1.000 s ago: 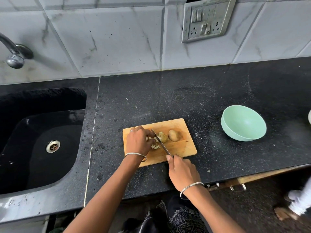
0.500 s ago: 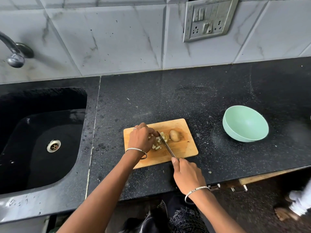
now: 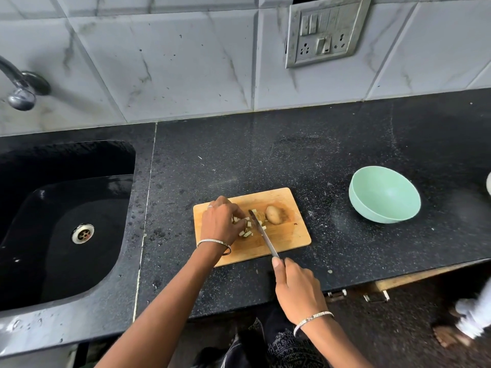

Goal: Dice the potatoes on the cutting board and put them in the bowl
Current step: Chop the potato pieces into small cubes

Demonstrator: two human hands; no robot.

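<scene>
A wooden cutting board (image 3: 287, 237) lies on the black counter. My left hand (image 3: 219, 221) curls over a pile of diced potato pieces (image 3: 245, 229) at the board's left-middle and holds them. My right hand (image 3: 296, 286) grips the handle of a knife (image 3: 263, 233), whose blade slants across the board with its tip among the pieces. A whole brown potato (image 3: 273, 215) rests to the right of the blade. A mint-green bowl (image 3: 385, 195) stands tilted on the counter to the right, and nothing shows inside it.
A black sink (image 3: 66, 221) with a drain lies to the left, a tap (image 3: 18, 86) above it. A switch and socket plate (image 3: 325, 30) sits on the tiled wall. A person's foot shows on the floor at the lower right. A pale object peeks in at the right edge.
The knife has shifted slightly to the right on the board while my right hand drew back toward me. My left hand has stayed over the diced pieces.
</scene>
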